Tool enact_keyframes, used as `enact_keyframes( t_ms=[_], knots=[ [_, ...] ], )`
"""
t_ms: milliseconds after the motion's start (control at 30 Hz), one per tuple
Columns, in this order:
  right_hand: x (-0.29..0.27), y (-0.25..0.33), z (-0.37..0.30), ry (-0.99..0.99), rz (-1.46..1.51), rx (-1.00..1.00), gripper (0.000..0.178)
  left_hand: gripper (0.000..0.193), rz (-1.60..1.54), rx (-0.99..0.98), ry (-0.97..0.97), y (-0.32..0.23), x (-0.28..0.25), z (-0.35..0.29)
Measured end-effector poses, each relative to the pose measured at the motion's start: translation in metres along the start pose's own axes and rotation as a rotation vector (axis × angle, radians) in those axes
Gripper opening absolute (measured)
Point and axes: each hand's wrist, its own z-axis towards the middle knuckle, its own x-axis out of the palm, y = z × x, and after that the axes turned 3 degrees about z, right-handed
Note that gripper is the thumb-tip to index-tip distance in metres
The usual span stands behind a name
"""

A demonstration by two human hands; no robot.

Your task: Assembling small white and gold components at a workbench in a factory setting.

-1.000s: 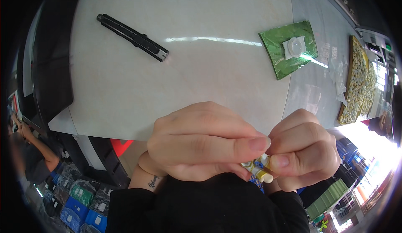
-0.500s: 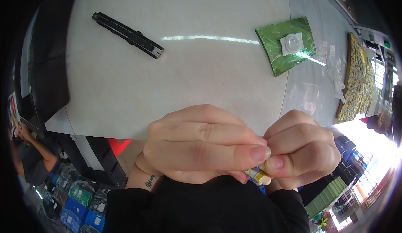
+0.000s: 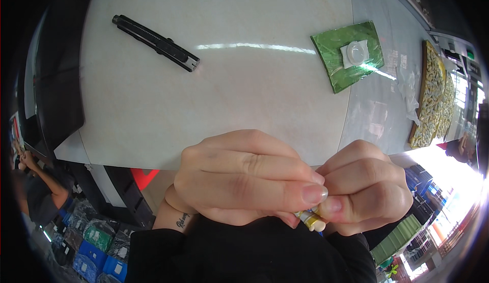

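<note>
Close to my body, at the table's near edge, both hands meet around a small gold-and-cream cylindrical piece (image 3: 315, 224) with a pale rounded end. My left hand (image 3: 244, 178) is closed on it, its long fingers lying over most of it. Curled tightly, my right hand (image 3: 365, 189) pinches with thumb and forefinger against the same piece. The fingers hide its upper part, so its full shape cannot be told.
A black box cutter (image 3: 155, 43) lies at the table's far left. To the far right, a green flat packet (image 3: 333, 72) carries a clear round item (image 3: 357, 52). Beyond it stands a tray of small yellowish pieces (image 3: 430, 100). Blue bins (image 3: 92, 255) sit below left, near another person (image 3: 46, 186).
My right hand has shifted slightly down and toward the left. The small piece has turned a little and its pale end now sits lower, while my left hand has barely moved.
</note>
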Motion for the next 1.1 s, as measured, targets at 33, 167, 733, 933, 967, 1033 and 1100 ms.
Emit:
enact_keyframes(
  t_ms=[33, 167, 733, 933, 967, 1033, 1100],
  knots=[
    [0.001, 0.000, 0.000, -0.012, 0.001, 0.001, 0.020, 0.016, -0.002, -0.002, -0.002, 0.000, 0.000, 0.000],
    [0.001, 0.001, -0.001, -0.017, -0.002, 0.010, 0.021, 0.015, -0.024, -0.002, -0.020, 0.001, 0.002, -0.001],
    [0.009, -0.001, -0.009, -0.092, -0.194, -0.205, 0.032, 0.016, -0.078, -0.091, -0.103, -0.001, 0.010, -0.001],
    [0.013, 0.003, -0.007, -0.087, -0.221, -0.202, 0.034, 0.017, -0.097, -0.100, -0.145, -0.002, 0.012, -0.001],
    [0.013, 0.004, -0.006, -0.087, -0.223, -0.201, 0.034, 0.016, -0.094, -0.110, -0.136, -0.002, 0.012, -0.001],
    [0.012, 0.007, -0.005, -0.080, -0.205, -0.133, 0.034, 0.018, -0.175, -0.160, -0.160, -0.004, 0.012, -0.003],
    [0.006, 0.008, -0.005, -0.056, -0.214, -0.119, 0.034, 0.024, -0.258, -0.210, -0.182, -0.003, 0.010, -0.002]
  ],
)
